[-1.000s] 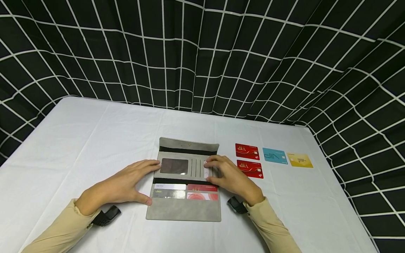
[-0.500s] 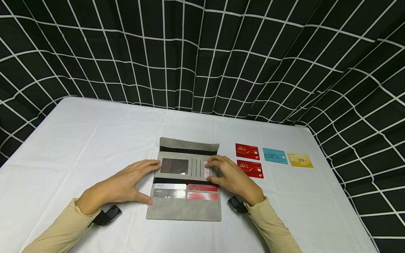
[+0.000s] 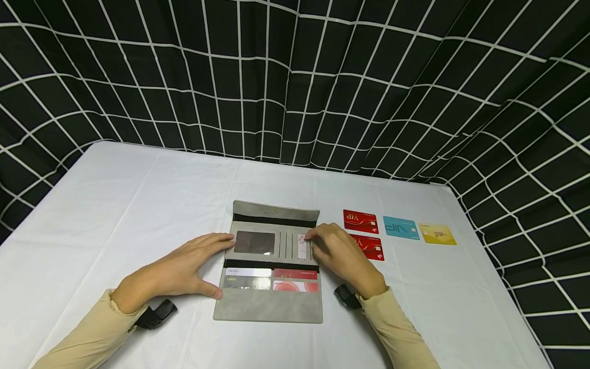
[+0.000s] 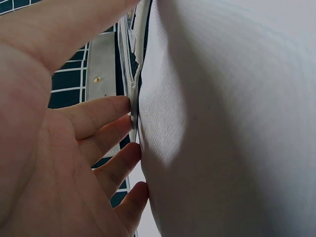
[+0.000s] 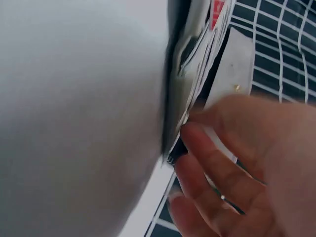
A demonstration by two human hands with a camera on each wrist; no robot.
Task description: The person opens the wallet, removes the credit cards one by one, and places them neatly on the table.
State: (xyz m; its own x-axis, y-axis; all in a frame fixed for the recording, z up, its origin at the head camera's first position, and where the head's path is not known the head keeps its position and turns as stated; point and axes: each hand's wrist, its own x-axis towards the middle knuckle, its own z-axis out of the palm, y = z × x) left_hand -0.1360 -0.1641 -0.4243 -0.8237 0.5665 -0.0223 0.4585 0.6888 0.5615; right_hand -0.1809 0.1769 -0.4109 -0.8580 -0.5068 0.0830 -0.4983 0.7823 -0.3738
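- We saw the grey wallet [image 3: 267,306] lying unfolded on the white tablecloth [image 3: 138,215], between the two hands, its top flap [image 3: 258,209] turned away from the person.
- Our left hand [image 3: 180,269] gripped nothing: its fingers were extended and apart, with index finger and thumb touching the wallet's left edge.
- Our right hand [image 3: 343,253] was bent over the wallet's right side, fingertips just beside the pale card [image 3: 301,247] in an upright slot. In the right wrist view thumb and index finger came close together at the wallet's edge, yet we could not tell whether they pinched anything.
- In the wallet's upper panel we noticed a dark clear window [image 3: 254,242], with narrow slits between it and the pale card.
- Below, we found four cards in pockets: a whitish card [image 3: 248,272] over a dark card [image 3: 241,283] on the left, a red card [image 3: 295,274] over a pink-and-white card [image 3: 295,286] on the right.
- Beyond the right hand we had two red VIP cards [image 3: 360,222], the nearer partly hidden by that hand, then a blue card [image 3: 401,228] and a yellow card [image 3: 437,234].
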